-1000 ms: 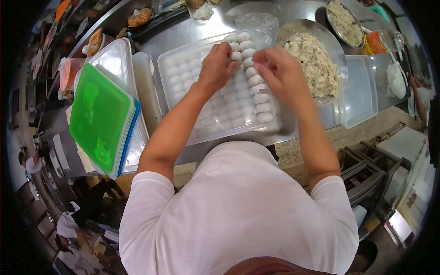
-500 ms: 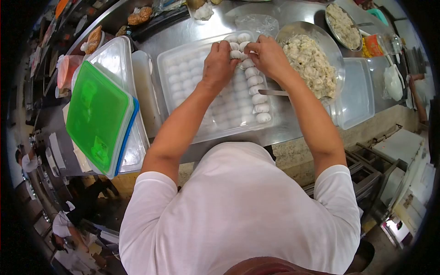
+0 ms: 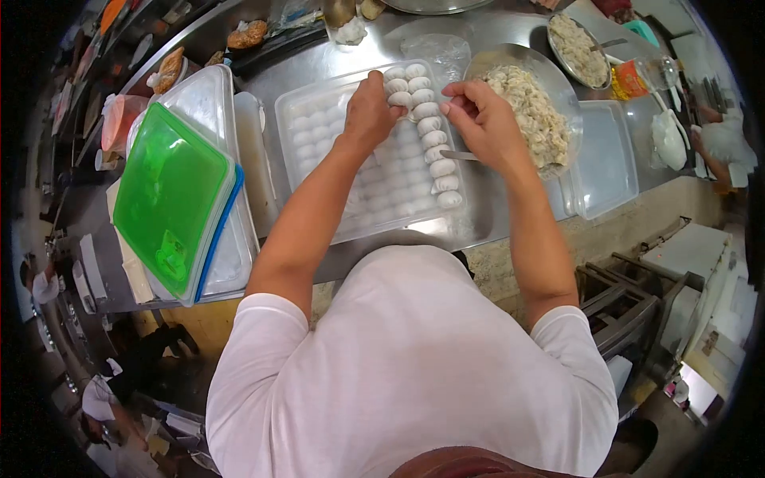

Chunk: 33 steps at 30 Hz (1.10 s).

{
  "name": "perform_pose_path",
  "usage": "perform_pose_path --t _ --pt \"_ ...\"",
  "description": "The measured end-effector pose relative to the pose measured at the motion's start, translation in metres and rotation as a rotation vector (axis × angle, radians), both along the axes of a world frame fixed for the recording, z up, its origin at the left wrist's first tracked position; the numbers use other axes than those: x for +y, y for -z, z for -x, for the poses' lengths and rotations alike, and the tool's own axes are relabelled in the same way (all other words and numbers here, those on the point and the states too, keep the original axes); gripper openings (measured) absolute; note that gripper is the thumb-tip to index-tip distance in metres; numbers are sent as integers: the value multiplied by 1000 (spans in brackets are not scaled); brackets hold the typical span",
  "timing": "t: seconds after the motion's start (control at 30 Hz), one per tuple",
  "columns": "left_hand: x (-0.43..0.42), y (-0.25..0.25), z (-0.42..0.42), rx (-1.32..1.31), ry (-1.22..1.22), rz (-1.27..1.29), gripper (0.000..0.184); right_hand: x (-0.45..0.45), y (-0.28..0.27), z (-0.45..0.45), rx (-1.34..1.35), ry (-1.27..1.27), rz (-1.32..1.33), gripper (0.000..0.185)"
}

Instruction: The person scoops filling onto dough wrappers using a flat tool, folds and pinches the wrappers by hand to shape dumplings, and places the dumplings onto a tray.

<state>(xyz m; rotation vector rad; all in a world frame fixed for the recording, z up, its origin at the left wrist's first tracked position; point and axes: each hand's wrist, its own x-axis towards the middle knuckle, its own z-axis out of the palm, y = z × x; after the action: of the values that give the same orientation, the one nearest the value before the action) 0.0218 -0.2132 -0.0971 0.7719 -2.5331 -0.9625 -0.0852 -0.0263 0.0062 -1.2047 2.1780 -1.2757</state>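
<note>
A translucent plastic tray point(image 3: 323, 233) lies on the steel counter, with rows of round white pieces showing faintly in it. Along its right side, white dumplings point(image 3: 429, 125) form a column, with a shorter second row beside its top. My left hand point(image 3: 371, 114) is closed at the dumpling point(image 3: 401, 99) at the end of that shorter row. Just right of the column is my right hand point(image 3: 483, 119), fingers curled, thumb near the forefinger; whether it holds anything is too small to tell. A metal blade or spatula point(image 3: 460, 155) sticks out under my right wrist.
A metal bowl of pale chunky filling point(image 3: 527, 111) stands right of my right hand, a smaller filled bowl point(image 3: 579, 52) beyond it. An empty-looking clear container point(image 3: 599, 159) sits at right. Stacked green and blue lids point(image 3: 171, 195) rest at left. Co-workers point(image 3: 100, 398) are at the edges.
My right hand has drawn back to the right, away from the dumpling between my hands. My left hand stays beside the shorter row. The view has shifted slightly.
</note>
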Motion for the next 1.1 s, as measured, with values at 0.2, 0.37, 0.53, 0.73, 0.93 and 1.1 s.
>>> perform_pose_path --t 0.2,0.37,0.53,0.73,0.93,1.1 --pt "12 -53 -47 214 -92 -481 74 26 10 -32 -485 37 234 26" --pt "75 -59 -79 808 79 -1227 59 -11 58 -103 -513 -104 404 45" --pt "54 -48 -75 943 -217 -1091 73 5 2 -159 -149 -201 313 60" --pt "70 -69 -78 951 -237 -981 73 27 -9 -162 -187 -254 221 62" --pt "87 -83 -96 913 -4 -921 77 36 24 -137 -693 -245 274 46" --pt "151 -124 -97 968 152 -779 94 47 27 -141 -953 -284 173 55"
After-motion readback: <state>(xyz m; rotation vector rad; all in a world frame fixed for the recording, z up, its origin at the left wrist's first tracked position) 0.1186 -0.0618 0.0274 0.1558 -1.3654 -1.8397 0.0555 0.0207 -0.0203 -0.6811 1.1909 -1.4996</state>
